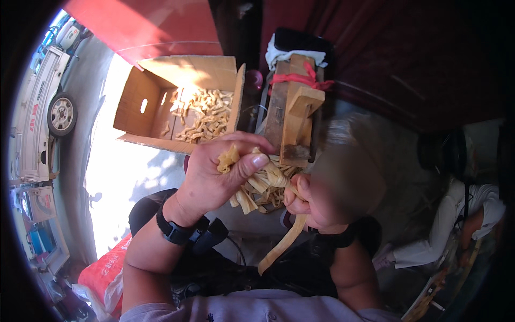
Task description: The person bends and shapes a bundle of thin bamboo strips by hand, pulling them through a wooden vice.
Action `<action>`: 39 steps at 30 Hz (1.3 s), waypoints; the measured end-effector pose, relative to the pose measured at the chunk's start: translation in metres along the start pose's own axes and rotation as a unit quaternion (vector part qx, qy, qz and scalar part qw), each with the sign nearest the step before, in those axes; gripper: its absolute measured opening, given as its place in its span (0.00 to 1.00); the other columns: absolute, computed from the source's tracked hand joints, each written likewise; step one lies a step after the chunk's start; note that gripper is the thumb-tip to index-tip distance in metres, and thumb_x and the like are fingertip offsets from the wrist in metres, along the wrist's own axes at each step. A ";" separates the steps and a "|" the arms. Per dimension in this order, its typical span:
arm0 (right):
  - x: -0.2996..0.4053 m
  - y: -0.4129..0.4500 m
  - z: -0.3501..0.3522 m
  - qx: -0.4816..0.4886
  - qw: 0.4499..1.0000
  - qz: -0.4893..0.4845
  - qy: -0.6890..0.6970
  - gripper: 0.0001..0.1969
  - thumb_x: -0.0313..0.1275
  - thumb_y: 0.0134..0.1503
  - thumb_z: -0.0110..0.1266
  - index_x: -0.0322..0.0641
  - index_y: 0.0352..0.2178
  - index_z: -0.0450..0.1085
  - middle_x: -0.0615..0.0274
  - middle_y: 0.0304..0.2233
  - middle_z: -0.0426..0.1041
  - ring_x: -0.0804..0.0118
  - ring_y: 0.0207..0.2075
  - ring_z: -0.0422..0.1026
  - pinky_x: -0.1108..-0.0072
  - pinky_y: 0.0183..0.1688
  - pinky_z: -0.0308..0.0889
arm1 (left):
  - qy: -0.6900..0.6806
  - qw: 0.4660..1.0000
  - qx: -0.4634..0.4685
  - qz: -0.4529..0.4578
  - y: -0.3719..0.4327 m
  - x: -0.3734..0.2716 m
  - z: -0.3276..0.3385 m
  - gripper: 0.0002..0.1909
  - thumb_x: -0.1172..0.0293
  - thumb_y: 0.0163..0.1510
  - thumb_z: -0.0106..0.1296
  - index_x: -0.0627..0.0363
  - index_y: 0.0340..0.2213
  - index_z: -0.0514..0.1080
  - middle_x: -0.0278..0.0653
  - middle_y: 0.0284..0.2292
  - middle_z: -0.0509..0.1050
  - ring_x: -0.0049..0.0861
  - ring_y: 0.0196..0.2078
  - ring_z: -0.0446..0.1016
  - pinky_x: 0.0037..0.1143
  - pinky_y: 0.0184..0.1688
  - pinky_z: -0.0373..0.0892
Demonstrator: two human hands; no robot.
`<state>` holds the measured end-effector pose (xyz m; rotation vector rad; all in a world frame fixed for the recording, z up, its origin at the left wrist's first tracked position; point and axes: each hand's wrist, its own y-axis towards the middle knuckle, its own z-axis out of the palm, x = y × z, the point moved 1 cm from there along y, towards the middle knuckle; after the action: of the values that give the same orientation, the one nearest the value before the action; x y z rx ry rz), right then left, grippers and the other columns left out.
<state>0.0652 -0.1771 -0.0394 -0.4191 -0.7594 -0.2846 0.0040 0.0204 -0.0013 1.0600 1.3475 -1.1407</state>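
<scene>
Between my two hands is a pale yellow strip [277, 177], folded or wrapped into a bundle, with a long tail hanging below my right hand. My left hand [225, 173] pinches the upper end of the bundle between thumb and fingers, and a small yellow knotted piece [228, 159] sits in the crook of that hand. My right hand [307, 197] grips the strip where it narrows; a blurred patch covers part of this hand. Under and behind the hands lies a pile of similar strips [265, 198]. What these strips are made of cannot be told.
Ahead on the left stands an open cardboard box [139, 94] holding many short knotted pieces [207, 114]. A wooden bench-like device [297, 120] with a red cloth tie [301, 79] is straight ahead. A red bag [106, 265] lies lower left. Another person [446, 225] sits at right. A vehicle stands far left.
</scene>
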 end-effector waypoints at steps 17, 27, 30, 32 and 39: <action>0.004 0.040 -0.065 -0.380 0.795 -0.198 -0.430 0.09 0.30 0.48 0.58 0.36 0.24 0.67 0.63 0.19 0.72 0.72 0.21 0.70 0.81 0.25 0.64 | -0.070 0.994 -0.035 -0.072 0.057 0.052 0.040 0.07 0.68 0.51 0.51 0.59 0.28 0.68 0.28 0.20 0.67 0.11 0.19 0.63 0.15 0.21 0.61; 0.002 0.027 -0.046 -0.374 0.783 -0.247 -0.430 0.09 0.25 0.45 0.59 0.36 0.23 0.65 0.61 0.18 0.70 0.71 0.20 0.70 0.81 0.25 0.65 | -0.163 0.980 -0.041 -0.103 0.047 0.055 0.032 0.06 0.73 0.53 0.47 0.61 0.33 0.68 0.32 0.26 0.69 0.15 0.26 0.66 0.16 0.30 0.65; 0.009 0.028 -0.010 -0.271 0.748 -0.301 -0.526 0.08 0.25 0.44 0.59 0.37 0.24 0.65 0.60 0.19 0.71 0.65 0.21 0.72 0.79 0.23 0.65 | -0.165 0.973 -0.105 -0.122 0.021 0.034 0.029 0.09 0.68 0.51 0.51 0.62 0.31 0.69 0.31 0.23 0.70 0.13 0.23 0.66 0.16 0.26 0.64; 0.012 0.027 -0.005 -0.257 0.737 -0.306 -0.544 0.09 0.25 0.44 0.59 0.38 0.24 0.65 0.59 0.19 0.71 0.62 0.21 0.72 0.78 0.23 0.65 | -0.079 0.983 -0.087 -0.139 0.018 0.024 0.023 0.12 0.63 0.48 0.55 0.62 0.27 0.70 0.32 0.20 0.70 0.14 0.22 0.67 0.17 0.25 0.65; 0.016 0.024 0.006 -0.144 0.751 -0.328 -0.555 0.10 0.24 0.41 0.60 0.39 0.22 0.64 0.61 0.19 0.69 0.61 0.21 0.71 0.77 0.23 0.65 | -0.023 0.995 -0.045 -0.091 0.008 0.025 0.032 0.12 0.64 0.50 0.51 0.63 0.26 0.71 0.36 0.21 0.71 0.13 0.24 0.68 0.19 0.28 0.66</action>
<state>0.0827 -0.1546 -0.0304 -0.6021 -2.0775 -0.8562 0.0152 -0.0101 -0.0275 0.8545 1.4687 -1.2177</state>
